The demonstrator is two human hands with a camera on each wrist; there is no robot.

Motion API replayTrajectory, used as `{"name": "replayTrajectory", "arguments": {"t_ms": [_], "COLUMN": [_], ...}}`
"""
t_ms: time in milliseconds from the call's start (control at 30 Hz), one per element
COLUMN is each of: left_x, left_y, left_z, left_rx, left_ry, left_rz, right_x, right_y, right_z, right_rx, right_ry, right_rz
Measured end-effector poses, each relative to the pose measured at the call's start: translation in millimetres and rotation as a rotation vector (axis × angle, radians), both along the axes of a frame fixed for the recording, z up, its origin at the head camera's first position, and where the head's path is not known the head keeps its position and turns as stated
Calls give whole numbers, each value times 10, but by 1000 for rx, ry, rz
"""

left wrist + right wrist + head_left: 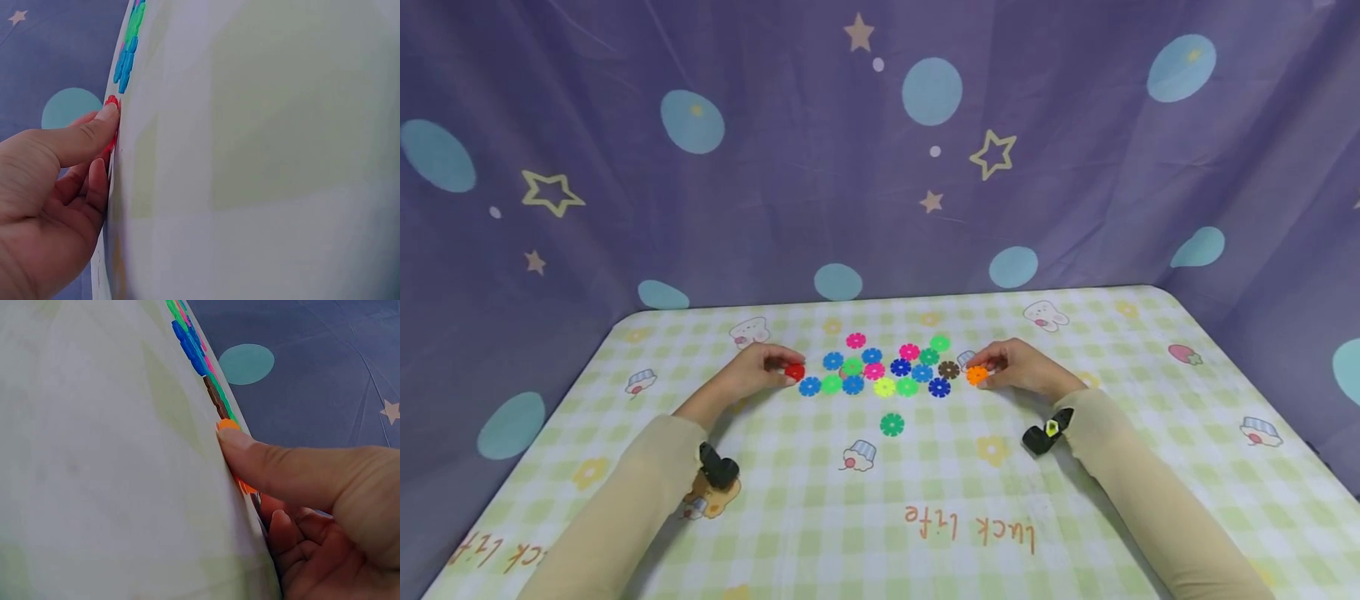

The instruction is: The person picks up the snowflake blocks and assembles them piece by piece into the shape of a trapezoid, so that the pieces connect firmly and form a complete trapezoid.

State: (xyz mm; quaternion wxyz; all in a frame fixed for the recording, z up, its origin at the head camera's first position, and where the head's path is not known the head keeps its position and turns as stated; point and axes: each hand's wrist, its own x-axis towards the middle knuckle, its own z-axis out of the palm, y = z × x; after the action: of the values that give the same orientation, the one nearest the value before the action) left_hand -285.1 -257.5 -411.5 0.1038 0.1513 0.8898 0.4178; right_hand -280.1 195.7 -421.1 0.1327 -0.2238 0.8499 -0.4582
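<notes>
My left hand (758,372) pinches a red snowflake disc (794,372) at the left end of a spread of notched plastic discs. In the left wrist view its thumb lies over the red disc (112,101), hiding much of it. At the right end, my right hand (1021,367) holds an orange snowflake disc (977,376) between thumb and fingers; the right wrist view shows the orange disc (229,424) partly behind the thumb. Close beside it lies a brown disc (948,370). A blue disc (810,387) is nearest to the red one.
Between the hands lie several more discs, among them a yellow disc (885,387) and a pink disc (856,341). One green disc (892,425) sits apart, nearer to me. A checked cloth covers the table (805,517); a purple curtain (820,183) hangs behind its far edge.
</notes>
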Motion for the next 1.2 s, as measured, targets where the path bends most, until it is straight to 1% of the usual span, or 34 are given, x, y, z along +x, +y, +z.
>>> {"name": "replayTrajectory", "arguments": {"t_ms": [233, 433, 633, 767, 833, 1000, 1100, 1200], "left_x": [23, 27, 14, 9, 10, 20, 45, 90], "left_y": [20, 11, -22, -51, -58, -47, -35, -17], "left_z": [39, 43, 49, 61, 68, 81, 103, 146], "left_rx": [-35, -98, -124, -141, -137, -138, -163, -170], "left_ry": [50, 91, 121, 109, 91, 74, 63, 60], "left_rz": [-5, 20, 3, -9, -6, -11, 3, 31], "right_x": [-13, -25, -38, -52, -51, -19, 5, 19], "right_y": [6, 16, 20, 18, 11, -5, -19, -45], "right_z": [6, -10, -35, -50, -49, -23, -5, 16], "right_rx": [-13, -38, -68, -96, -111, -97, -83, -76], "right_ry": [-17, -41, -21, -12, -29, -52, -50, -74], "right_rz": [-13, -39, -43, -51, -65, -154, -201, -241]}}
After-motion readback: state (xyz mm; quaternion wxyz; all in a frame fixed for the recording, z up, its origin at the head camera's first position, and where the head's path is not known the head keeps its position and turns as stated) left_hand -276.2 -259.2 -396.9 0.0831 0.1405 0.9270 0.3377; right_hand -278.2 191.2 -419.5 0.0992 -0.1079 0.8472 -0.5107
